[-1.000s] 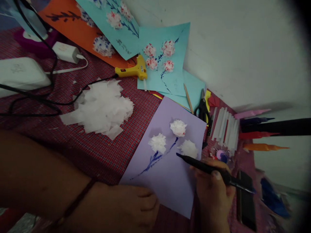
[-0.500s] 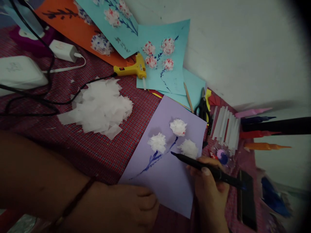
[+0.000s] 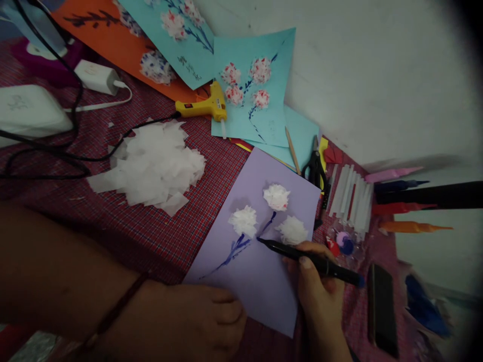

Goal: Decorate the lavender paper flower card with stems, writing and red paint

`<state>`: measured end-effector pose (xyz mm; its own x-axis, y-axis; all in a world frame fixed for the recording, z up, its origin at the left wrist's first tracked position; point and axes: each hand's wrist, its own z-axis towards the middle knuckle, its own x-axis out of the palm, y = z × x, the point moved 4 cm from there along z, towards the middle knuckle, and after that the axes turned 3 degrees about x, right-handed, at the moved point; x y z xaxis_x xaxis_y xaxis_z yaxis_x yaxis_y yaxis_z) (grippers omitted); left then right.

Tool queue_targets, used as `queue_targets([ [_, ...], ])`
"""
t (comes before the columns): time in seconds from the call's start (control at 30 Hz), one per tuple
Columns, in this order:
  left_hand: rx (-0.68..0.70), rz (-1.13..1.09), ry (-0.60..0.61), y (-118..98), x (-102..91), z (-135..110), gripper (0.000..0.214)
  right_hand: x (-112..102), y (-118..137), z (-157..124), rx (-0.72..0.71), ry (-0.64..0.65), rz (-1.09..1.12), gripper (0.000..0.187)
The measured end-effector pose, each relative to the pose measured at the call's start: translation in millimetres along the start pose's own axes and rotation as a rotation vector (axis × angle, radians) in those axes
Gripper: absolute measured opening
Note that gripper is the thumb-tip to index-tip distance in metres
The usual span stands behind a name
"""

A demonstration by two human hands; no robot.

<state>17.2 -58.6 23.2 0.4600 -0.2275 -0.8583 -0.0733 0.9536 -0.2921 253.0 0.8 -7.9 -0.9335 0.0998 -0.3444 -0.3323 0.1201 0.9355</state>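
Hands [image 3: 204,317] [image 3: 316,282] astride purple paper [image 3: 264,286]

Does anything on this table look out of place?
Only slightly: a stray white scrap lies on the cloth away from the paper pile, and the black cord crosses that pile's edge. The purple card shows no damage.

From here I count two hands [image 3: 204,314] [image 3: 317,286], one pen [image 3: 279,248], one purple sheet [image 3: 264,296], three flowers [image 3: 276,197] on it, one glue gun [image 3: 202,107], one pencil [image 3: 292,150], one pair of scissors [image 3: 315,158], one phone [image 3: 383,309], one orange card [image 3: 109,55].
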Motion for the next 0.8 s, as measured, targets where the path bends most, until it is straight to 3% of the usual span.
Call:
queue_targets([
  [0.8,-0.005,-0.07,0.067,0.9,3.9,-0.2,0.015,2.9,2.0,-0.5,-0.003,0.024,-0.011,0.019],
])
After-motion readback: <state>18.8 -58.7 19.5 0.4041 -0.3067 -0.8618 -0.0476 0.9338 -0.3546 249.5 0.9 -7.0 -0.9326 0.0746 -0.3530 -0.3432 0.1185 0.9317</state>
